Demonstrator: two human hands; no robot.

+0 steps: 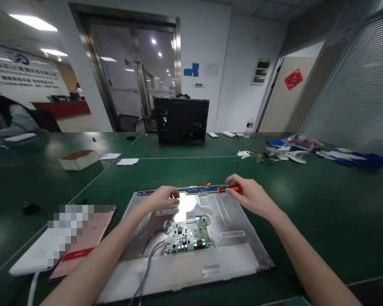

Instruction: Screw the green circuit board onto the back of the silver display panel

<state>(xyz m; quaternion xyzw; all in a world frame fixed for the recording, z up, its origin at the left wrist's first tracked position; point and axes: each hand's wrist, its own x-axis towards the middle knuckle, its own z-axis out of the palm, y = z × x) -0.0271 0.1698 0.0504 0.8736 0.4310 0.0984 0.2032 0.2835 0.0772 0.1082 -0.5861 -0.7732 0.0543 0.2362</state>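
A metal-backed display panel (231, 246) lies flat on the table in front of me, with a green circuit board (188, 236) at its middle and grey cables (148, 263) running off toward me. Along its far edge runs a narrow blue circuit strip (191, 190). My right hand (247, 193) grips an orange and black screwdriver (225, 189) at the right end of this strip. At the strip's left half, my left hand (164, 197) hovers or rests with its fingers curled together; what lies between the fingertips is hidden.
A black monitor-like unit (181, 121) stands upright at the far side. On the left are an open cardboard box (79, 160), a pink folder (86, 240) and white papers (127, 161). Gloves and bagged items (296, 151) lie at the far right. A person (15, 114) sits far left.
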